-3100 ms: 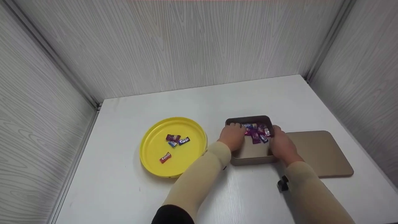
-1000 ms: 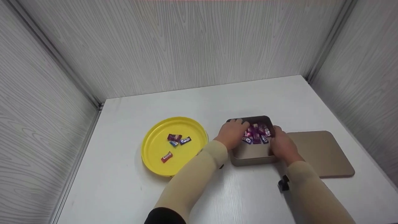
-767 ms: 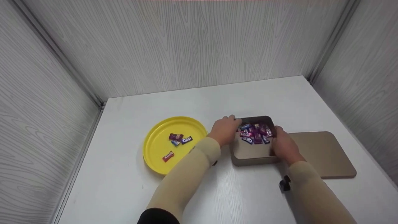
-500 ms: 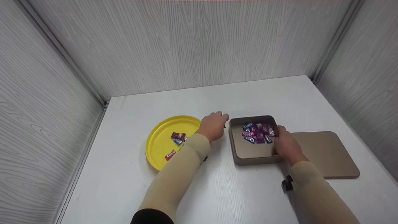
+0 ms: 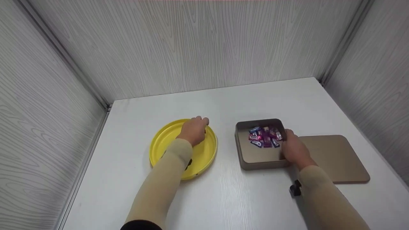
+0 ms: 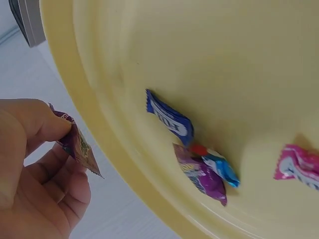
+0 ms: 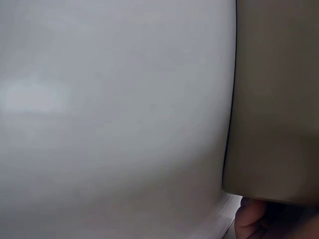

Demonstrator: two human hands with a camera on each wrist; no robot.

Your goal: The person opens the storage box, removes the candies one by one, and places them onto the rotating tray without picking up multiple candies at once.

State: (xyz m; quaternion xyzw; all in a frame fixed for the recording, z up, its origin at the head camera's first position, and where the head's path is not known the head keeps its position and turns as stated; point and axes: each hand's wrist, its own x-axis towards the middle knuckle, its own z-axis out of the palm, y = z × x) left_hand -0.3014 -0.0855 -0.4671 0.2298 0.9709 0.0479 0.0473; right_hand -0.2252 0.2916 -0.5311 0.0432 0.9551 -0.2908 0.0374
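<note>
My left hand (image 5: 193,131) is over the yellow plate (image 5: 207,153) in the head view. The left wrist view shows its thumb and fingers pinching a purple wrapped candy (image 6: 78,144) beside the plate's rim. On the plate lie a dark blue candy (image 6: 170,118), a purple one (image 6: 203,175), a light blue one (image 6: 222,169) and a pink one (image 6: 299,165); the hand and arm hide them in the head view. My right hand (image 5: 295,149) grips the right wall of a bronze metal tin (image 5: 260,156), where several wrapped candies (image 5: 264,137) lie bunched toward the back.
Right of the tin, partly behind the right hand, a flat bronze lid (image 5: 335,159) lies on the white table (image 5: 223,198). Grey wood-grain panels (image 5: 204,44) close in the back and both sides.
My left hand has come out of the tin and moved left over the plate, exposing the candies in the tin. The right hand keeps its place on the tin.
</note>
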